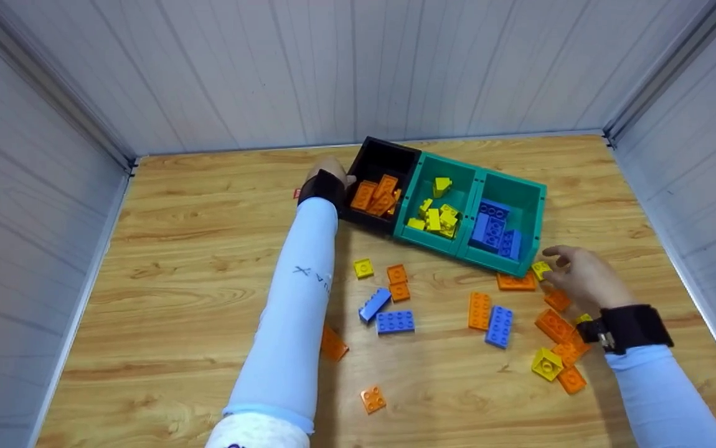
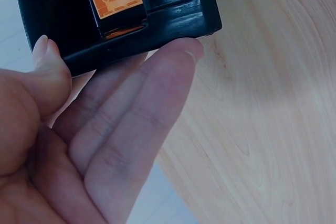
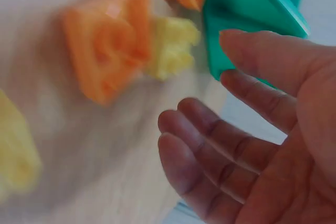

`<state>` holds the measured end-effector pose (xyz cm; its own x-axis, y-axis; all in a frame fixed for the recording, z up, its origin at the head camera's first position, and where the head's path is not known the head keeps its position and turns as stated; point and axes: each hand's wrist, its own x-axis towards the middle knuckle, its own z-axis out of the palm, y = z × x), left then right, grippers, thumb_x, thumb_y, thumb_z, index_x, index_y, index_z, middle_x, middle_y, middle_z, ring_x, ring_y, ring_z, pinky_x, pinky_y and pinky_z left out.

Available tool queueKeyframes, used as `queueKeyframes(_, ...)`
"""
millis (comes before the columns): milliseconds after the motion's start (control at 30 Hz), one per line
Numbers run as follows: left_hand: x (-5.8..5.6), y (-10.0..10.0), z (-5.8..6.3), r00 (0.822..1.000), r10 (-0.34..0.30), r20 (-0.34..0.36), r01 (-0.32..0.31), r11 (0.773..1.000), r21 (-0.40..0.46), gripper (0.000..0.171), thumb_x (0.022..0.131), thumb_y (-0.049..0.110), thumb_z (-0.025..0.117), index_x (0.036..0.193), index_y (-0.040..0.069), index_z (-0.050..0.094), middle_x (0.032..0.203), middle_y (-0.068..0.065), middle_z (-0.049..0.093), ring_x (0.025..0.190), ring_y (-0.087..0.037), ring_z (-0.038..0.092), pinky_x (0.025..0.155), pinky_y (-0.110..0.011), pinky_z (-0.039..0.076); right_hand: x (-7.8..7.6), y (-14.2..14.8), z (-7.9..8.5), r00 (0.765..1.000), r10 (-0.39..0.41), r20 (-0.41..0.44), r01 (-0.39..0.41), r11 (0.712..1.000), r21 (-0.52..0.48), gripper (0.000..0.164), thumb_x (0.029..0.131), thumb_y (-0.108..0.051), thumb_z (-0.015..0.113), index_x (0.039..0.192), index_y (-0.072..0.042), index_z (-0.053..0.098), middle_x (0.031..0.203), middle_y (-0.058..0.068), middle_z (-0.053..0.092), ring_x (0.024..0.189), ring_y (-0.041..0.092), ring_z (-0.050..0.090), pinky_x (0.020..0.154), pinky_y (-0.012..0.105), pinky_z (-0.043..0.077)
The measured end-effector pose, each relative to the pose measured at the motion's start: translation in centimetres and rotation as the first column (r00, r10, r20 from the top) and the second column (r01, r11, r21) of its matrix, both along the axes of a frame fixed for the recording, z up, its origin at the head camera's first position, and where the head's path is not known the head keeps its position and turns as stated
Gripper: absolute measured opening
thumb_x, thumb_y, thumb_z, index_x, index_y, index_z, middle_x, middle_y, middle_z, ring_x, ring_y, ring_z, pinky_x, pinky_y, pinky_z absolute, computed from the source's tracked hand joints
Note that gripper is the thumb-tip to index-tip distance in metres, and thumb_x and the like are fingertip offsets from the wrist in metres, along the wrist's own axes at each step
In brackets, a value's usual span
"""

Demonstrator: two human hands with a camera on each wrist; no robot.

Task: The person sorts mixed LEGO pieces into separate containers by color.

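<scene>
My left hand (image 1: 331, 168) grips the outer side of a black bin (image 2: 173, 27), the thumb over its rim and the fingers extended along the outside. Orange toy bricks (image 1: 375, 196) lie in that bin. Joined to it is a green two-compartment bin (image 1: 467, 254), with yellow bricks (image 1: 436, 219) in one compartment and blue bricks (image 1: 494, 231) in the other. My right hand (image 1: 588, 280) is beside the green bin's near right corner, fingers relaxed and nothing held. Close to its fingertips are a small yellow brick (image 3: 170, 48) and an orange brick (image 3: 113, 43).
More orange, yellow and blue bricks are scattered on the wooden table (image 1: 208, 261). Several cluster near my right wrist, including an upturned yellow brick (image 1: 546, 364). Blue bricks (image 1: 395, 322) lie in front of the bins. Pale panel walls (image 1: 258, 74) enclose the back and sides.
</scene>
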<state>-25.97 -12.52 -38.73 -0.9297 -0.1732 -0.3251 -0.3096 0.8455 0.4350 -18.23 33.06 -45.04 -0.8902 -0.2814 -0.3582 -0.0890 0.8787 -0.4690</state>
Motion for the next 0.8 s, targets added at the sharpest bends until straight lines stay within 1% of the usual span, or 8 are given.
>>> queueKeyframes(67,-0.6,-0.3,-0.8,1.0,-0.012,0.003,0.012,1.0,-0.009,0.035,0.098,0.032,0.063,0.11,0.0,0.074,0.12,-0.012,0.067,0.109,-0.023,0.061,0.096,-0.031,0.046,-0.1,-0.5,-0.7,1.0,0.027,-0.006,-0.027,0.999,0.019,0.053,0.095,-0.022,0.066,0.14,0.001,0.049,0.124,0.033,0.054,0.105,0.045,0.058,0.084,0.057,0.05)
queueKeyframes(233,-3.5,-1.2,-4.0,0.999,-0.055,0.003,0.055,0.997,-0.063,0.038,0.095,0.038,0.066,0.104,0.002,0.076,0.117,-0.012,0.069,0.106,-0.023,0.063,0.093,-0.032,0.048,-0.6,-1.1,-1.6,0.988,0.113,-0.108,-0.105,0.991,0.079,0.041,0.087,-0.01,0.072,0.122,0.007,0.061,0.111,0.034,0.059,0.099,0.049,0.057,0.081,0.059,0.047)
queueKeyframes(333,-3.9,-1.5,-4.5,0.998,-0.055,-0.004,0.054,0.996,-0.071,0.038,0.093,0.039,0.068,0.102,0.004,0.077,0.115,-0.011,0.07,0.104,-0.022,0.064,0.092,-0.033,0.049,-0.9,-1.4,-1.2,0.989,0.094,-0.118,-0.085,0.993,0.08,0.038,0.084,-0.005,0.071,0.118,0.009,0.062,0.111,0.034,0.059,0.1,0.05,0.056,0.082,0.059,0.047)
queueKeyframes(500,-2.0,-0.7,-3.0,1.0,0.013,-0.008,-0.013,1.0,-0.008,0.033,0.096,0.034,0.066,0.096,0.003,0.075,0.101,-0.01,0.068,0.088,-0.021,0.06,0.082,-0.032,0.05,-1.8,-2.4,1.2,0.988,0.011,-0.151,-0.002,0.998,0.062,0.041,0.09,-0.005,0.067,0.126,0.01,0.057,0.117,0.036,0.052,0.102,0.05,0.053,0.084,0.06,0.045)
queueKeyframes(567,-0.7,-0.3,-1.4,0.999,0.033,0.018,-0.034,0.999,0.026,0.03,0.098,0.031,0.063,0.099,0.003,0.075,0.101,-0.01,0.067,0.088,-0.022,0.057,0.082,-0.033,0.049,-2.2,-3.0,2.4,0.973,0.013,-0.23,-0.001,0.999,0.051,0.036,0.089,0.0,0.065,0.123,0.012,0.058,0.113,0.036,0.053,0.097,0.049,0.054,0.08,0.059,0.046)
queueKeyframes(700,0.1,0.1,-0.1,0.999,0.025,0.02,-0.025,1.0,0.01,0.032,0.099,0.031,0.062,0.106,0.002,0.075,0.11,-0.01,0.068,0.095,-0.021,0.059,0.088,-0.03,0.047,-3.0,-3.9,4.1,0.928,0.016,-0.373,-0.008,1.0,0.022,0.023,0.086,0.01,0.057,0.107,0.012,0.066,0.094,0.031,0.062,0.081,0.043,0.059,0.07,0.055,0.047)
queueKeyframes(733,-0.3,0.0,-0.5,1.0,0.016,0.022,-0.016,1.0,-0.004,0.033,0.098,0.032,0.063,0.108,0.003,0.075,0.114,-0.01,0.068,0.099,-0.02,0.06,0.09,-0.03,0.047,-3.2,-4.0,4.3,0.925,0.01,-0.38,-0.004,1.0,0.017,0.023,0.086,0.01,0.055,0.106,0.011,0.066,0.091,0.029,0.064,0.077,0.041,0.06,0.068,0.054,0.048)
queueKeyframes(800,-0.4,0.0,-0.3,1.0,0.016,0.026,-0.016,1.0,-0.01,0.035,0.099,0.032,0.062,0.112,0.002,0.073,0.119,-0.011,0.067,0.104,-0.021,0.06,0.094,-0.031,0.046,-4.0,-3.6,4.3,0.945,-0.017,-0.326,0.022,1.0,0.01,0.026,0.089,0.006,0.055,0.114,0.009,0.064,0.095,0.03,0.063,0.078,0.041,0.059,0.068,0.054,0.048)
